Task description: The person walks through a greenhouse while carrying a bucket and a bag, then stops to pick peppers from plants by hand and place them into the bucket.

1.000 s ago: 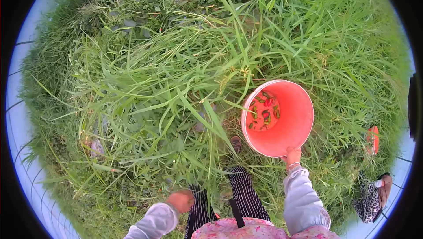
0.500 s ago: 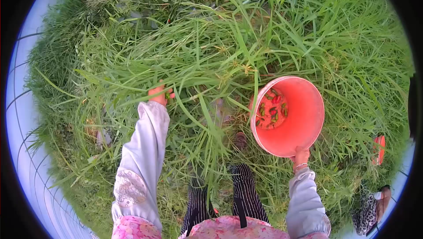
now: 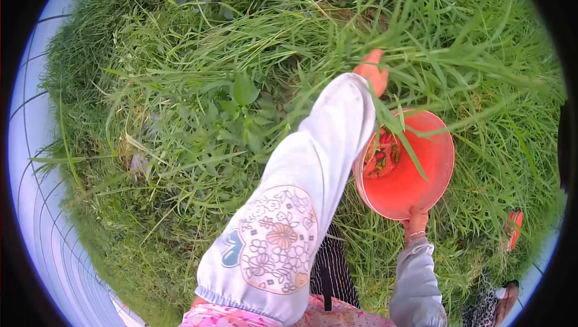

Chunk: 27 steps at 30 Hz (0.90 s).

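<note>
Down by my knees, my striped trousers [image 3: 332,267] and the flowered hem of my top show between my two pale sleeves. My right hand [image 3: 415,218] is clamped on the near rim of the red bucket [image 3: 421,176], thumb over the edge, holding it tilted toward me just above the grass. Only the bottom of the bucket is covered: a thin layer of small red and green peppers [image 3: 380,155] lies there, with the walls bare above it, so I judge the picking is only a little way along and most of the bucket is left to fill. My left arm crosses in front of me, its embroidered sleeve [image 3: 277,239] large in view, and my left hand [image 3: 373,73] is past the bucket's far rim, in among the tall grass [image 3: 198,104]. Its fingers look partly curled against the long blades; I cannot tell whether they have closed on anything. Farther out there is only thick green growth, and at the right edge a second person's patterned sleeve [image 3: 481,306] and another red container [image 3: 512,227].
</note>
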### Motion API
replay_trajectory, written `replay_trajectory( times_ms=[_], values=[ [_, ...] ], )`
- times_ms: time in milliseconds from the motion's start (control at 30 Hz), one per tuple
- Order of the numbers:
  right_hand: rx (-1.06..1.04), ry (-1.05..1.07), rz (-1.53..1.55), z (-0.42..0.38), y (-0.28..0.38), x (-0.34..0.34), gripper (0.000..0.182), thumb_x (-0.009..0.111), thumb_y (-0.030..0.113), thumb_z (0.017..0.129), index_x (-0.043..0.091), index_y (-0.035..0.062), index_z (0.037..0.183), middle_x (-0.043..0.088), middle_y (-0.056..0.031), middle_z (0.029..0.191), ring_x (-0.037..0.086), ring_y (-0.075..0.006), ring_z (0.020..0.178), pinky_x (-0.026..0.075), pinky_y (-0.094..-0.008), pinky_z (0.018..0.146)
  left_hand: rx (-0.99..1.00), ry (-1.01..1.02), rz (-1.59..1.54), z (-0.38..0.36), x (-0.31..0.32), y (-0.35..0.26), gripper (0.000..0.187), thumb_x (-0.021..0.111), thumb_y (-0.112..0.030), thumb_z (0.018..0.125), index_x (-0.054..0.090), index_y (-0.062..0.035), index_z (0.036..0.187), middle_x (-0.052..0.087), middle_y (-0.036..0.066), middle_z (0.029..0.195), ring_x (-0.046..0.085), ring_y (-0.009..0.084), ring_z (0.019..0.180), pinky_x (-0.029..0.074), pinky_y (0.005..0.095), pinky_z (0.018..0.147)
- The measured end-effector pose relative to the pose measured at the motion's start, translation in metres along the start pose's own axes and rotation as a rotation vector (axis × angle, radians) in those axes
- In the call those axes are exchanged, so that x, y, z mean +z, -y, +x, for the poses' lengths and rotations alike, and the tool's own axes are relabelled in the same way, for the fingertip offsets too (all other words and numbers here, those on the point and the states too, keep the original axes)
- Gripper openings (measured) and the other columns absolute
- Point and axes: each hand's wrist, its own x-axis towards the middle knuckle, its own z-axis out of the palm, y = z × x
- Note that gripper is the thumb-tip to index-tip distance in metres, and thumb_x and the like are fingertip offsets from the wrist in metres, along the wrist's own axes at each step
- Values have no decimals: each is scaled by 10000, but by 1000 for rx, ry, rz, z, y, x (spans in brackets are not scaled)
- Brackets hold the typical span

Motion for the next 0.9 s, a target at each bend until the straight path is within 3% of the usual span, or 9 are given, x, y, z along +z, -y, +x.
replay_trajectory(
  times_ms=[67,200,367,467,600,733,833,900],
  values=[
    [-8,88,16,-4,2,-4,422,492,46,761,418,73,1175,548,-90,1029,598,-215,800,546,-327,566,-156,97,-5,-12,5,-25,481,499,-243,840,348,-54,1257,462,256,1190,467,392,1082,360,407,938],
    [-91,177,69,-30,-19,-20,429,515,53,787,399,29,1199,525,-92,1091,557,-205,904,495,-329,750,-79,106,26,-3,4,-26,497,492,-245,841,340,-12,1253,456,265,1194,462,385,1093,360,391,943],
    [-299,280,-108,-102,2,-44,361,524,63,794,460,-18,1140,557,-63,1037,508,-147,931,409,-276,813,-53,190,18,18,-3,-59,496,503,-235,832,361,4,1243,479,258,1172,468,373,1092,362,386,942],
    [-357,316,-216,-132,29,-61,357,511,55,794,463,-27,1138,554,-62,1042,504,-137,924,405,-276,806,-17,210,-49,24,4,-80,494,504,-235,832,365,12,1237,487,250,1168,475,374,1081,368,383,933],
    [-453,565,-443,-140,75,-53,452,487,30,806,373,-28,1239,559,-99,1082,537,-172,970,415,-296,838,38,489,-38,20,14,-100,520,491,-272,840,359,15,1254,497,243,1161,478,356,1085,357,368,939],
    [-678,702,-671,-150,125,17,488,524,45,779,385,4,1245,616,-179,928,633,-237,842,480,-313,729,103,685,-12,6,10,-124,547,479,-332,838,379,-4,1265,462,202,1231,449,324,1136,333,346,972],
    [-664,718,-741,-149,143,45,475,532,35,770,410,3,1228,610,-197,919,630,-236,860,477,-301,732,200,982,150,-7,-8,-154,557,485,-360,827,398,-21,1260,476,196,1217,454,314,1133,341,351,964],
    [-734,703,-672,-146,158,53,460,529,30,772,426,10,1219,617,-184,908,632,-227,838,475,-299,729,268,1044,220,-14,-20,-171,547,493,-373,819,426,-31,1241,487,192,1204,460,308,1128,347,352,958]
  ],
)
